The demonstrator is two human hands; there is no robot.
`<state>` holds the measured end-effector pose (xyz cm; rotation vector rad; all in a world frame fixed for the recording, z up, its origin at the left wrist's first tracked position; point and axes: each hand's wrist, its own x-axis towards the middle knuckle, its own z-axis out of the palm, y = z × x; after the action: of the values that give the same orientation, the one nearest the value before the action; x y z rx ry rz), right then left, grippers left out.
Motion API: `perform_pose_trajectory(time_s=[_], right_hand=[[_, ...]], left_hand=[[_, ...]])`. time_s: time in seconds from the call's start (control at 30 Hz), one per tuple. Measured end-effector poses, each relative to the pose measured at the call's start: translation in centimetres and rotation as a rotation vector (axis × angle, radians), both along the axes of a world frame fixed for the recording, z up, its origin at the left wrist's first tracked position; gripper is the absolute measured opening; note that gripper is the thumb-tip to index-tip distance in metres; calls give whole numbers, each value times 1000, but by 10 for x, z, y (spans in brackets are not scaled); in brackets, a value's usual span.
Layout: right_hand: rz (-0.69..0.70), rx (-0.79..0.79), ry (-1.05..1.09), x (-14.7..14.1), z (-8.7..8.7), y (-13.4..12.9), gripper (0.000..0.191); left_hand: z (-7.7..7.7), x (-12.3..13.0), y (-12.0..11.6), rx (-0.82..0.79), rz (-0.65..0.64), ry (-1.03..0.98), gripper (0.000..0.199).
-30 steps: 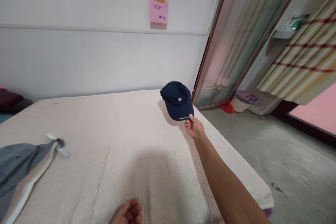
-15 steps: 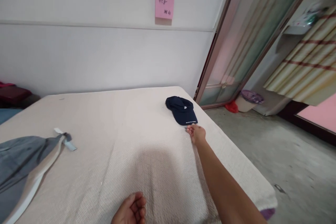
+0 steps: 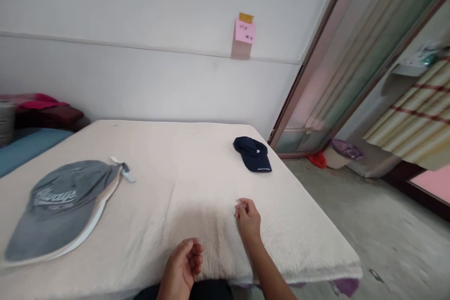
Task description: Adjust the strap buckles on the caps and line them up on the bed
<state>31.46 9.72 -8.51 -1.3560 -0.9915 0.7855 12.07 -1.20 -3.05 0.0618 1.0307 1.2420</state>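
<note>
A navy blue baseball cap (image 3: pixel 252 153) with small white lettering along its brim lies at the far right of the cream bed cover. Nearer to me, my right hand (image 3: pixel 248 216) is just above the cover, apart from the cap, loosely bent with nothing seen in it. My left hand (image 3: pixel 184 262) is at the near edge, palm turned inward, fingers half curled and holding nothing visible. On the left lies a grey baseball cap (image 3: pixel 66 204) with white script on its front, a pale brim edge and a white strap at the back. Neither hand touches it.
The cream cover (image 3: pixel 168 150) reaches back to a white wall carrying a taped pink note (image 3: pixel 245 31). Dark red and pink items (image 3: pixel 47 110) sit at the back left. Beyond the right edge are a grey floor (image 3: pixel 351 211), a lined waste bin (image 3: pixel 341 153) and a sliding door (image 3: pixel 316 79).
My right hand has drawn back from the navy cap's brim toward me. The view has shifted left, so the whole grey cap now shows. The navy cap appears to stay in place.
</note>
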Motion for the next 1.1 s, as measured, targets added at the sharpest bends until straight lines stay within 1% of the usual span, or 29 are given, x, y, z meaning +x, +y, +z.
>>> perform_pose_trajectory(time_s=[0.07, 0.17, 0.27, 0.4, 0.5, 0.6, 0.67, 0.7, 0.77, 0.87, 1.0, 1.1], right_hand=[[36, -16, -77, -16, 0, -19, 20], [77, -29, -351, -32, 1, -38, 23], [129, -40, -600, -37, 4, -44, 26], [170, -108, -758, -38, 5, -41, 28], [171, -145, -815, -38, 3, -39, 29], [171, -179, -840, -38, 2, -38, 30], [168, -194, -857, -38, 1, -37, 30], [167, -201, -865, -38, 1, -37, 30], [166, -216, -880, -39, 2, -37, 30], [165, -225, -887, -39, 4, -36, 31], [161, -211, -887, -41, 5, -36, 31], [156, -200, -880, -41, 6, -37, 30]], left_hand=[[7, -17, -8, 67, 16, 46, 24], [18, -59, -20, 163, 58, 208, 29], [25, -116, -30, 208, 125, 449, 30], [27, -204, -36, 182, 244, 809, 40], [29, -263, -36, 181, 271, 1149, 43], [30, -307, -30, 176, 240, 1640, 51], [29, -324, -25, 165, 179, 1943, 63], [29, -329, -23, 140, 131, 2049, 70], [28, -333, -17, 37, 12, 2153, 82], [31, -330, -9, -113, -121, 2161, 91], [40, -327, 3, -225, -194, 2074, 101], [41, -327, 9, -286, -265, 2020, 109]])
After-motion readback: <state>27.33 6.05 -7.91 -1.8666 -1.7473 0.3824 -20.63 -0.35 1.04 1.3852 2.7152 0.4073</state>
